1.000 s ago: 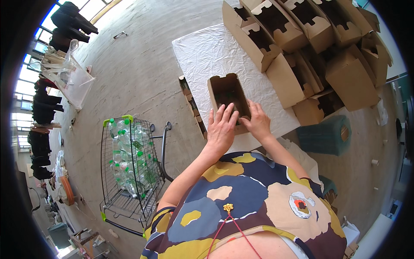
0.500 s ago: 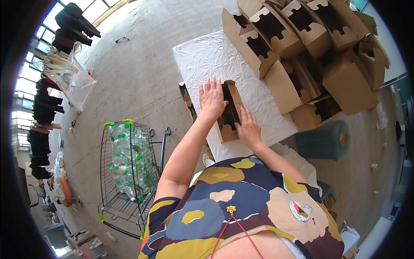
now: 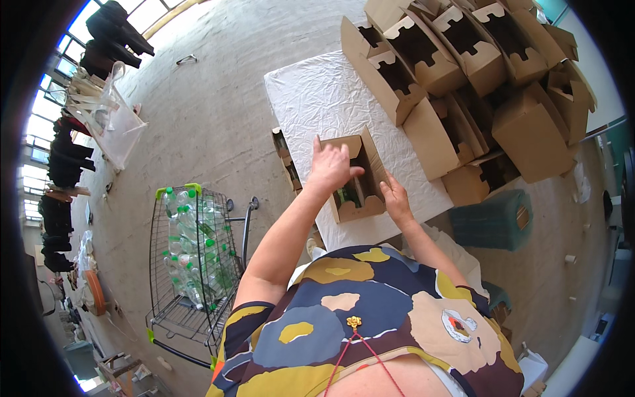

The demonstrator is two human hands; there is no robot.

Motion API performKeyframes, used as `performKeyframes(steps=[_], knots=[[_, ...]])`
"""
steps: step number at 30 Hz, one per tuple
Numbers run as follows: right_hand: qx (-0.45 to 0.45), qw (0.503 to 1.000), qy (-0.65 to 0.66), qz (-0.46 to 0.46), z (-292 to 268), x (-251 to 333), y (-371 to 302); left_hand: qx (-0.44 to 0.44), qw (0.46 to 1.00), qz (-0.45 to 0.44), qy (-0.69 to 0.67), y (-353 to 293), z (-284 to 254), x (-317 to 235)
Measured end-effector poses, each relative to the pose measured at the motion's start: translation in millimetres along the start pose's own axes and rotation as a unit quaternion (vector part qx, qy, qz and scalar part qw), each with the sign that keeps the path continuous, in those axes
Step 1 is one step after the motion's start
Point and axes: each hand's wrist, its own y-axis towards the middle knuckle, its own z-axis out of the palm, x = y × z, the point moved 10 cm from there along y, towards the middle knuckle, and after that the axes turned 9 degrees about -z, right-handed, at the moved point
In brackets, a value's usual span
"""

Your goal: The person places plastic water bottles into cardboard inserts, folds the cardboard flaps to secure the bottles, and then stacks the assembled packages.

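Nearest, the right hand [image 3: 395, 198] lies flat with fingers extended against the right side of an open cardboard box [image 3: 357, 175] on the white-covered desk [image 3: 311, 99]. Over the box's left edge, the left hand [image 3: 329, 169] rests, fingers spread, gripping nothing. Beyond stand stacked cardboard boxes [image 3: 463, 73].

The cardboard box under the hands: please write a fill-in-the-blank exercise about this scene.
1. The left hand rests on the open cardboard box, which stands on a ____ tablecloth.
2. The right hand touches the box's ____ side.
3. The wire cart holds plastic ____ with green caps.

Missing words: white; right; bottles
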Motion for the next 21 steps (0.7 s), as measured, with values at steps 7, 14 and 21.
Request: performKeyframes(steps=[7, 14, 21], knots=[[0.090, 0.989, 0.113, 0.015, 16, 11, 2, -0.048, 0.998, 0.047, -0.022, -3, 8, 0], [0.108, 0.993, 0.044, 0.024, 15, 4, -13, -0.088, 0.993, 0.065, -0.043, -6, 8, -7], [0.102, 0.940, -0.298, -0.132, 56, 48, -20, -0.290, 0.918, 0.046, -0.265, -23, -16, 19]])
